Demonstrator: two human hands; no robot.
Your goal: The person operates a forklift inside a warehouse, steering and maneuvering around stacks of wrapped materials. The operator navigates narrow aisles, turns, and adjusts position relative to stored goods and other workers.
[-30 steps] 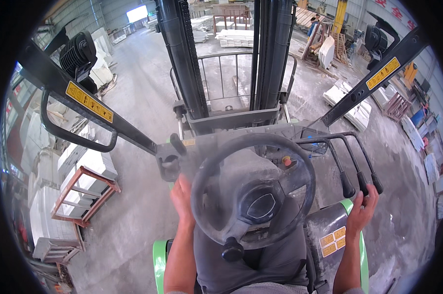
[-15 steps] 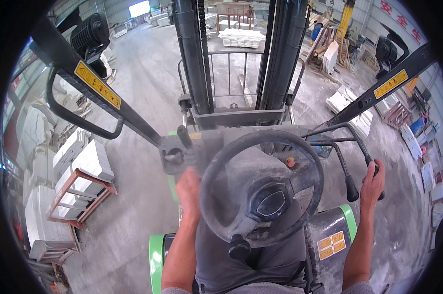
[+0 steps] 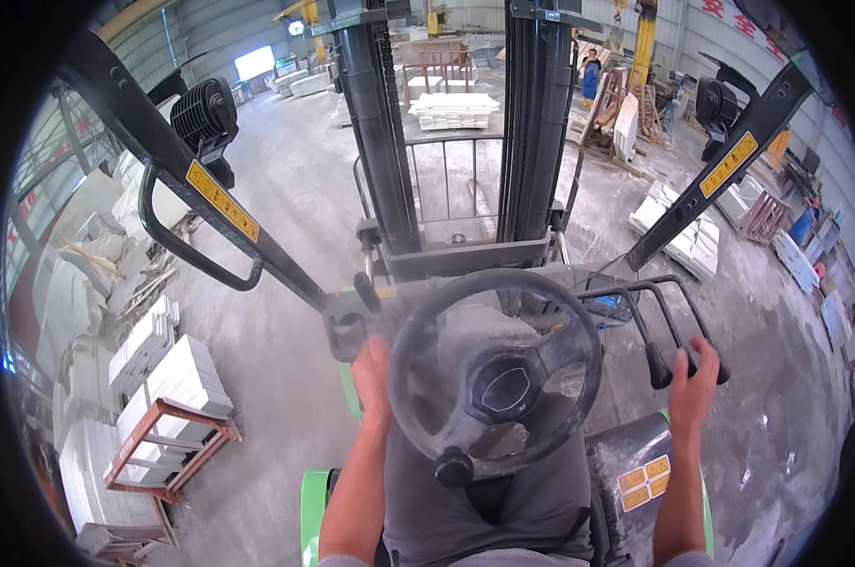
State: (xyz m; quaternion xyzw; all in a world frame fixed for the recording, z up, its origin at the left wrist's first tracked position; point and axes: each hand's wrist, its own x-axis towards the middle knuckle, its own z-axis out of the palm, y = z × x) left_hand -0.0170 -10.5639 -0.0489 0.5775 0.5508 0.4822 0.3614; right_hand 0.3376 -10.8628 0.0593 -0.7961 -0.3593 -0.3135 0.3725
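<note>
Item: your left hand (image 3: pixel 371 370), fingers curled round the left rim of the black round steering wheel (image 3: pixel 495 378), its spinner knob (image 3: pixel 454 467) at the near edge. Item: your right hand (image 3: pixel 694 380), fingers loosely bent over the black-knobbed hydraulic levers (image 3: pixel 656 364), shafts running away from you; firm grip cannot be told. Beyond: dark steel mast (image 3: pixel 465 132), dusty concrete floor (image 3: pixel 286 378).

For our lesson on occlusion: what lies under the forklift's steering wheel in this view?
Under the steering wheel, through its spokes, grey-trousered legs and dusty column parts show. The left hand grips the rim; its palm side is hidden. Pedals and floor are covered.
</note>
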